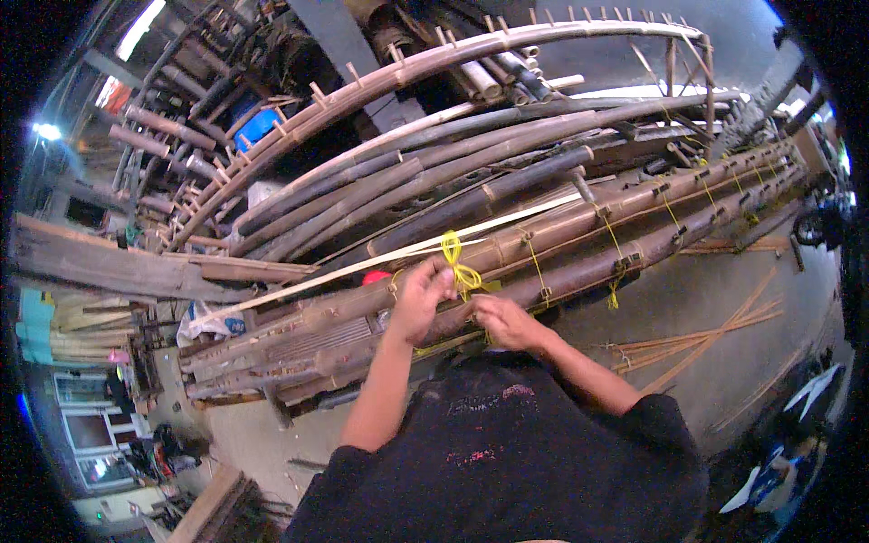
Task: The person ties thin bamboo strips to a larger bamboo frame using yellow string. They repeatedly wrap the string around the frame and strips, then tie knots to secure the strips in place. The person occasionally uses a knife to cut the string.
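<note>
In front of my chest, my left hand (421, 300) is closed on a looped bundle of yellow cord (466, 277), whose loops stand up above the fingers. To its right, my right hand (509, 323) is closed in a pinch low beside the bundle; what its fingertips hold is too small to make out. Both hands are over a pair of long brown bamboo poles (493, 253) lying side by side. Farther right, yellow cord ties (615, 237) cross from one pole to the other at intervals.
A thin pale bamboo strip (299, 291) lies along the far pole, near a red round object (376, 277). Behind are stacked bamboo poles (380, 195) and a curved pole with upright pegs (353, 89). Bamboo strips (706, 337) lie on the floor at right; a white bag (210, 323) is at left.
</note>
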The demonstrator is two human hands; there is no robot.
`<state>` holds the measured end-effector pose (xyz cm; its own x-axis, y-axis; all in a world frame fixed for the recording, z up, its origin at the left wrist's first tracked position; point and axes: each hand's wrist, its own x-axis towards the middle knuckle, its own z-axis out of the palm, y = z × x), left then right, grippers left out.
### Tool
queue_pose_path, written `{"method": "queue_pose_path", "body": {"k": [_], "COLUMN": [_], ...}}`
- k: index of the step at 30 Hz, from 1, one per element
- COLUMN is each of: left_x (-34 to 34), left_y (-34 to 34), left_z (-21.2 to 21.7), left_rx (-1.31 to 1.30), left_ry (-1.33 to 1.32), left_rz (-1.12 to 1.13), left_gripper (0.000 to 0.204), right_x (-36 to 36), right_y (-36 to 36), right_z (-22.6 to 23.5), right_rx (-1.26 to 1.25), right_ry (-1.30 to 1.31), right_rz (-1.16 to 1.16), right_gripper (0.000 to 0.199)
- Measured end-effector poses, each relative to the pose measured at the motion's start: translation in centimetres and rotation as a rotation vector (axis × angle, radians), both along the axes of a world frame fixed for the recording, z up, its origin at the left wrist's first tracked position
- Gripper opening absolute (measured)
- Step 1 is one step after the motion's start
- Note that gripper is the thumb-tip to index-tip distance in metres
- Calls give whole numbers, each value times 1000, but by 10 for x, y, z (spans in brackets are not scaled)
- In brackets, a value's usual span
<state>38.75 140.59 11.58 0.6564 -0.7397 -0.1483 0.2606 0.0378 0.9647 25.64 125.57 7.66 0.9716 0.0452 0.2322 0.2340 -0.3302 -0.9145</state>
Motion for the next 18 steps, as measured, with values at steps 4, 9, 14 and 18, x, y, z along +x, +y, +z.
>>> {"method": "queue_pose_path", "body": {"k": [4,9,14,18], "left_x": [-45,-98,-115,-126], "left_y": [18,15,10,13], "left_z": [11,17,15,-5], "left_rx": [129,259,250,263], "left_ry": [-237,-487,-595,-574], "left_rz": [-45,-118,-167,-263], "left_gripper": [13,15,21,21], "right_x": [72,177,212,206], "right_y": [-40,-39,-21,-24], "right_z": [-17,-16,-110,-103], "right_rx": [81,-228,-587,-601], "right_ry": [124,153,137,282], "right_rz": [-61,-1,80,-136], "right_gripper": [35,41,44,44]}}
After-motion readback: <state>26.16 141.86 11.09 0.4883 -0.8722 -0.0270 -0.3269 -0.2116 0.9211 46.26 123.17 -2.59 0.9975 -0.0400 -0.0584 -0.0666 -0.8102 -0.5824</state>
